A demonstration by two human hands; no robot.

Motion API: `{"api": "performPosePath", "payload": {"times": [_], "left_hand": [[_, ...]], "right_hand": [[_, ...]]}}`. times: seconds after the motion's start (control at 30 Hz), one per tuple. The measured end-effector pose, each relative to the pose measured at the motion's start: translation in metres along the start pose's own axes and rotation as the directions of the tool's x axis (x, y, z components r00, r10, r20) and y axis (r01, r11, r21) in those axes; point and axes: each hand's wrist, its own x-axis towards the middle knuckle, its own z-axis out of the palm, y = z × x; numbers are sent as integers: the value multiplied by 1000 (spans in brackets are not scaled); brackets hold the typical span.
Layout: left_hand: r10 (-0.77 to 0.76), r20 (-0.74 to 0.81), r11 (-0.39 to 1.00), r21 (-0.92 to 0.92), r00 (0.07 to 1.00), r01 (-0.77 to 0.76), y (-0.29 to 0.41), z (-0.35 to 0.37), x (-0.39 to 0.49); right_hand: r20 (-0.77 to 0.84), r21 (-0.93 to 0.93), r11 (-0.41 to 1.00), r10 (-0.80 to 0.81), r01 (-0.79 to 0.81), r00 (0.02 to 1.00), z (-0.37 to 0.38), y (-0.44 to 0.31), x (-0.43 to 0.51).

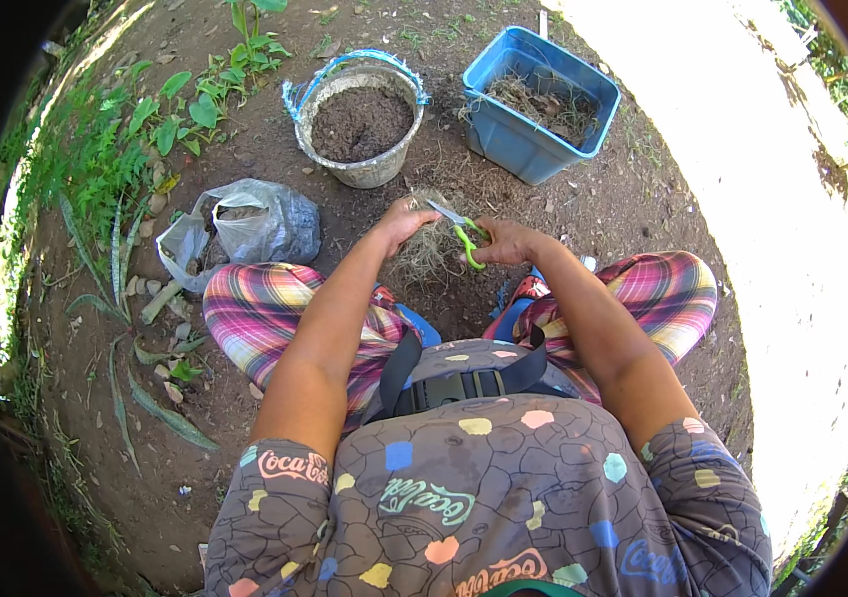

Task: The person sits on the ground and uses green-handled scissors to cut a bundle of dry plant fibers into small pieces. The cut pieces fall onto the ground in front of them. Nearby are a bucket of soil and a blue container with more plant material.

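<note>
My left hand (403, 224) grips a bunch of dry, tangled grass or roots (427, 250) that hangs between my knees, just above the soil. In my right hand (509, 241) is a pair of scissors (461, 224) with lime-green handles. My fingers are in the handle loops, and the metal blades point up and left, over the top of the bunch beside my left thumb. Whether the blades touch the strands cannot be made out. Loose dry clippings (461, 179) lie on the ground beyond my hands.
Ahead stands a bucket (388, 173) of dark soil with a blue handle. Right of it, a blue rectangular bin (524, 145) holds dry plant matter. A plastic bag (289, 224) with soil sits by my left knee. Leafy plants (170, 119) grow at the left.
</note>
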Motion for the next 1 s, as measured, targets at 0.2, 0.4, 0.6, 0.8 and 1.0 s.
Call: {"api": "performPosePath", "payload": {"times": [0.2,0.4,0.6,0.8,1.0], "left_hand": [[50,8,994,99,999,-51,2,-2,-1],[14,116,991,130,993,-29,14,0,-15],[1,-39,975,222,999,8,19,1,-21],[-21,10,967,255,1000,17,13,-4,-13],[18,150,966,252,989,-56,-2,-1,-2]], "right_hand": [[-102,-53,998,-26,20,994,4,-2,-1],[-174,-131,991,-29,6,984,6,-4,-4],[-130,-142,987,-87,69,988,1,1,-1],[-134,-207,976,-100,71,986,1,6,3],[-108,-77,995,-76,68,991,6,5,-3]]}}
